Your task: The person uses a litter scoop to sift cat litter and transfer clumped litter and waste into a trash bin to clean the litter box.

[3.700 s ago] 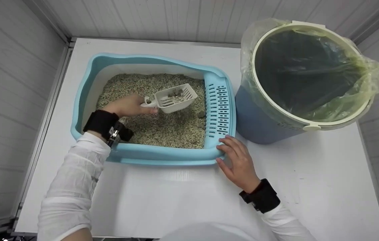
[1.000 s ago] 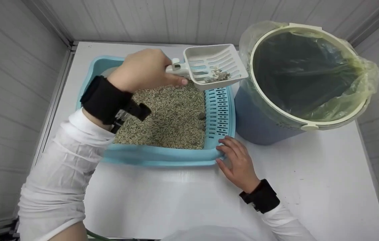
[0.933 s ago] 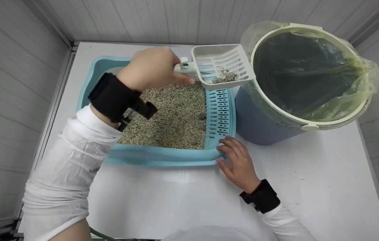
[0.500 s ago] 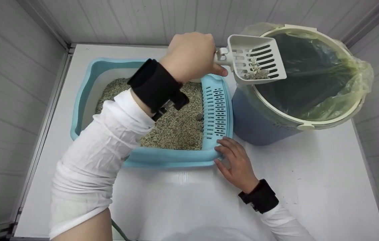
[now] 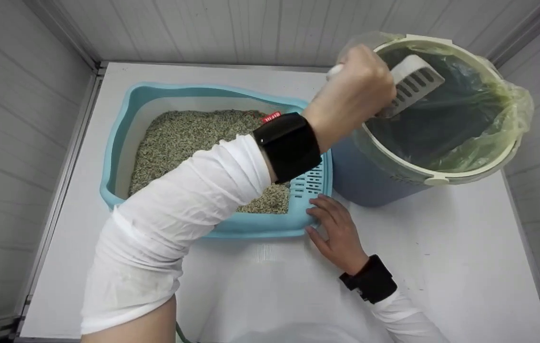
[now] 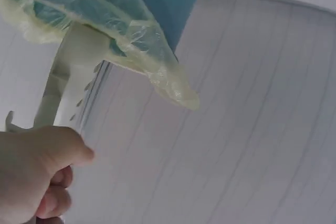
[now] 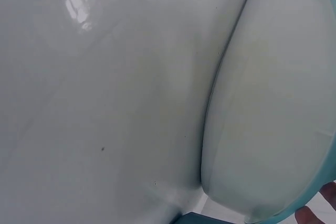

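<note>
In the head view my left hand (image 5: 358, 88) grips the handle of a white slotted litter scoop (image 5: 415, 85), turned on its side over the mouth of a blue bin (image 5: 374, 176). A yellowish bag (image 5: 513, 109) lines the bin. No clumps show on the visible part of the scoop. In the left wrist view the fingers curl round the scoop's handle (image 6: 50, 100). My right hand (image 5: 341, 238) rests with fingers spread on the near right corner of the light-blue litter box (image 5: 250, 226). Granular litter (image 5: 188, 128) fills the box, partly hidden by my left arm.
The bin stands close against the box's right side on a white table (image 5: 451, 257). A slotted step (image 5: 308, 183) runs along the box's right end. Pale panelled walls (image 5: 203, 28) enclose the back and sides.
My left hand has carried the scoop, with clumps in it, up from the litter and rightward to the bin, then tipped it over the opening. The right hand has stayed in place.
</note>
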{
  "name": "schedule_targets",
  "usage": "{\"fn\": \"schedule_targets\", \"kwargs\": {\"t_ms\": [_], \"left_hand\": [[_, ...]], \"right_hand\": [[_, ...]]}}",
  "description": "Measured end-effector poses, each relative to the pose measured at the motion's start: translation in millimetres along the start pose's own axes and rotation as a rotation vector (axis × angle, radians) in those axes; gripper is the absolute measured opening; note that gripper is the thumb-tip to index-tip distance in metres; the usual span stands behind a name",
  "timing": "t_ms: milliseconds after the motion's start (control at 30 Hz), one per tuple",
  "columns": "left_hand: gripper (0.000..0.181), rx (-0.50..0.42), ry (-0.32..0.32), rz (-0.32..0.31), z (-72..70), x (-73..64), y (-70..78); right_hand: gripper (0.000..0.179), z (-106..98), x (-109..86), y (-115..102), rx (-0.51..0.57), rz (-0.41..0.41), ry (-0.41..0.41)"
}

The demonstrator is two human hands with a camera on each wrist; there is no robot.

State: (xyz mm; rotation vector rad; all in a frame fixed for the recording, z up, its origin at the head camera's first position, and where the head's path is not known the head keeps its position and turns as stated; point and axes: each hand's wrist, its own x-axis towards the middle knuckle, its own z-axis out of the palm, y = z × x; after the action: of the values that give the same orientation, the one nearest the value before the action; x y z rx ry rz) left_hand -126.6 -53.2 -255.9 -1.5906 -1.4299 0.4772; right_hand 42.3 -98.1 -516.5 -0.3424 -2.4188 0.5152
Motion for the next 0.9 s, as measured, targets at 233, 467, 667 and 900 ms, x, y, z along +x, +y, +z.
{"fn": "schedule_targets", "kwargs": {"t_ms": [233,467,667,900], "left_hand": [[0.039,0.457,0.457,-0.024,1.1,-3.3,27.7],[0.039,0.309,0.480,-0.037,3.5,-10.5,29.1],[0.032,-0.298,0.102,-0.104,7.1,-11.8,11.0],[0.024,-0.902,-0.288,-0.301,18.2,-18.7,-17.0]], "right_hand": [[0.035,0,-0.6,2,-0.025,-0.026,0.031],[0.036,0,-0.9,1,-0.031,-0.011,0.000],[0.035,-1,-0.8,0,-0.009,0.018,-0.030],[0.032,0,-0.6,1,0.007,0.004,-0.012]]}}
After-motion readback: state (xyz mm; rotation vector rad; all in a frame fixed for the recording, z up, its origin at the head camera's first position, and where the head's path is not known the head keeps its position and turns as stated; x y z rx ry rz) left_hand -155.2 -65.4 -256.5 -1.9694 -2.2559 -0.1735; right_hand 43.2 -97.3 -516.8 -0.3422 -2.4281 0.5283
